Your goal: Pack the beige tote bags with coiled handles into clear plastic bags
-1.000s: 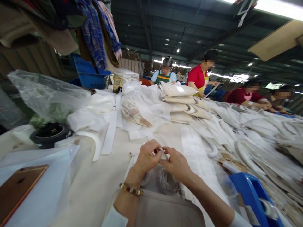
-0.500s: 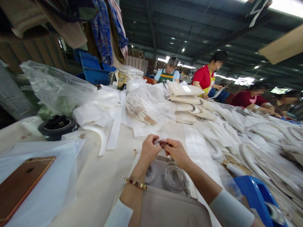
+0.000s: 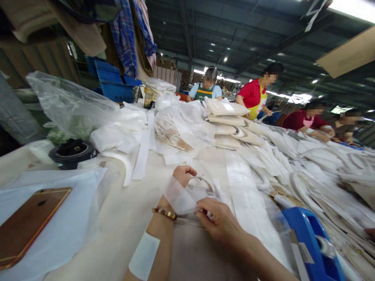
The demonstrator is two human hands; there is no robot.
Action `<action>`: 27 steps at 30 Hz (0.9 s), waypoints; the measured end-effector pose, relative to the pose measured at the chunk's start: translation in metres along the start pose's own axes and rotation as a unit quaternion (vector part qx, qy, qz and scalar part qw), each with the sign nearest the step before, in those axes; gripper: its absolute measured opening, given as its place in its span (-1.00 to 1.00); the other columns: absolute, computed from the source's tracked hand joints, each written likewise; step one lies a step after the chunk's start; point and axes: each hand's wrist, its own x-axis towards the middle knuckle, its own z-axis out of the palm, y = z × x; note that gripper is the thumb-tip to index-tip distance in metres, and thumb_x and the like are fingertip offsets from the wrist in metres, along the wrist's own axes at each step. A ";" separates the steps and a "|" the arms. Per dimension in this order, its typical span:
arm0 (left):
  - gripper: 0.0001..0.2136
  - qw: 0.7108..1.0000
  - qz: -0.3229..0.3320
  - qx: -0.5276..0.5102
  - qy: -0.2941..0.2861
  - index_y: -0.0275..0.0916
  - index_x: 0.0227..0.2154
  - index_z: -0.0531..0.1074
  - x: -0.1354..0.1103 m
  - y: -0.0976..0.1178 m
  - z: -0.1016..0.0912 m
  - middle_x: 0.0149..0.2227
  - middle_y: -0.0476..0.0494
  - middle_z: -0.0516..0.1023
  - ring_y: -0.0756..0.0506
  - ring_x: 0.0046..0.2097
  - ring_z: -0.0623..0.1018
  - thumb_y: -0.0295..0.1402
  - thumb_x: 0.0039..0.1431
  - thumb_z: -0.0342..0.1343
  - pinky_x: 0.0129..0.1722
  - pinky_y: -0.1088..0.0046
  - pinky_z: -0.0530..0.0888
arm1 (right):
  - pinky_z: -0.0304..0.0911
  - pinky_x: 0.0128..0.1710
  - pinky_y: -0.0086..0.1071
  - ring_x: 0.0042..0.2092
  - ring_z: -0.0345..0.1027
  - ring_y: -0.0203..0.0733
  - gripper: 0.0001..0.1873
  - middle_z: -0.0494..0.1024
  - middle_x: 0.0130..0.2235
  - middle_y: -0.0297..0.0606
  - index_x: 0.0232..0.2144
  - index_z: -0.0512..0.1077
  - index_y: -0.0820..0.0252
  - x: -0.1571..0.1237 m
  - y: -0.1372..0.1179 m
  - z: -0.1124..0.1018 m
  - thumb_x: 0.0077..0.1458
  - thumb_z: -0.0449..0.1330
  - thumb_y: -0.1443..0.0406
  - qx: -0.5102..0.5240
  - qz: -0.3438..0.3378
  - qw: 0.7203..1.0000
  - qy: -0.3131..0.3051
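A translucent film sheet (image 3: 181, 197) spreads between my hands above a taupe bag (image 3: 202, 249). My right hand (image 3: 218, 218) pinches the near edge of this film between thumb and fingers. Farther off, my left hand (image 3: 183, 175) curls at the sheet's far side, partly behind it; what its fingers hold is hidden. A pale curved handle (image 3: 206, 181), blurred under clear plastic, arches just right of the left hand. The bag lies flat on the table (image 3: 117, 230), its far part covered by the film and my hands.
Left are a phone (image 3: 35, 222) on pale sheets and a black tape roll (image 3: 73, 154). A blue tape dispenser (image 3: 313, 242) stands right. Beyond are wrapped stacked bags (image 3: 228, 121), white strips (image 3: 142, 156) and piled pale pieces (image 3: 316, 168). Several people work farther back.
My hands were together over the bag, with coiled, plastic-wrapped pieces showing. Now they are apart, the right drawn nearer me, and the film spreads between them, over that area.
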 end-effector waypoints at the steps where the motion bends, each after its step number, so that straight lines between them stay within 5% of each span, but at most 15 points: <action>1: -0.70 1.000 -0.005 0.008 0.014 -0.34 -0.40 0.52 0.002 0.001 0.001 -0.44 -0.09 0.55 -0.06 -0.38 0.52 -0.59 -0.13 -0.10 -0.28 0.43 0.45 | 0.05 -0.39 -0.41 -0.40 0.21 -0.29 -0.83 0.39 -0.48 -0.33 -0.52 0.31 0.20 -0.007 -0.004 0.004 0.10 0.04 0.40 -0.034 -0.023 0.999 -0.002; 8: -0.71 0.998 0.015 0.050 0.035 -0.28 -0.44 0.55 0.000 0.009 0.001 -0.37 -0.09 0.60 -0.08 -0.25 0.54 -0.60 -0.09 -0.08 -0.14 0.45 0.43 | 0.02 -0.33 -0.34 -0.32 0.21 -0.23 -0.84 0.47 -0.37 -0.36 -0.39 0.39 0.12 -0.041 -0.026 0.024 0.18 0.03 0.38 -0.137 -0.102 0.985 0.034; 13: -0.72 0.997 0.019 0.070 0.041 -0.28 -0.43 0.56 0.001 0.007 0.002 -0.37 -0.08 0.61 -0.08 -0.25 0.55 -0.59 -0.07 -0.06 -0.15 0.45 0.43 | 0.07 -0.19 -0.29 -0.14 0.25 -0.15 -0.70 0.52 -0.12 -0.29 -0.12 0.41 0.10 -0.064 -0.024 0.026 0.28 -0.10 0.26 -0.264 -0.218 0.936 0.076; 17: -0.72 0.995 0.023 0.091 0.042 -0.28 -0.42 0.55 0.001 0.009 0.002 -0.37 -0.05 0.61 -0.06 -0.27 0.55 -0.60 -0.06 -0.05 -0.16 0.48 0.44 | 0.01 -0.09 -0.22 -0.03 0.21 -0.07 -0.67 0.51 -0.02 -0.31 -0.06 0.41 0.07 -0.079 -0.020 0.025 0.24 -0.07 0.29 -0.353 -0.224 0.906 0.067; 21: -0.73 0.991 0.034 0.122 0.042 -0.29 -0.39 0.54 -0.001 0.009 0.005 -0.36 -0.05 0.60 -0.03 -0.26 0.55 -0.63 0.00 -0.05 -0.18 0.49 0.44 | -0.11 0.06 -0.10 0.10 0.12 0.03 -0.59 0.43 0.08 -0.27 0.06 0.33 0.06 -0.088 -0.018 0.032 0.15 0.02 0.25 -0.359 -0.221 0.907 0.019; 27: -0.93 0.974 0.069 0.210 0.049 -0.33 -0.38 0.46 0.004 0.006 0.016 -0.33 -0.07 0.55 -0.06 -0.22 0.53 -0.48 0.17 0.09 -0.12 0.24 0.46 | -0.15 0.17 -0.01 0.25 -0.06 0.05 -0.37 0.13 0.27 -0.25 0.22 0.09 0.02 -0.100 -0.008 0.041 0.09 0.06 0.30 -0.280 -0.155 0.945 -0.072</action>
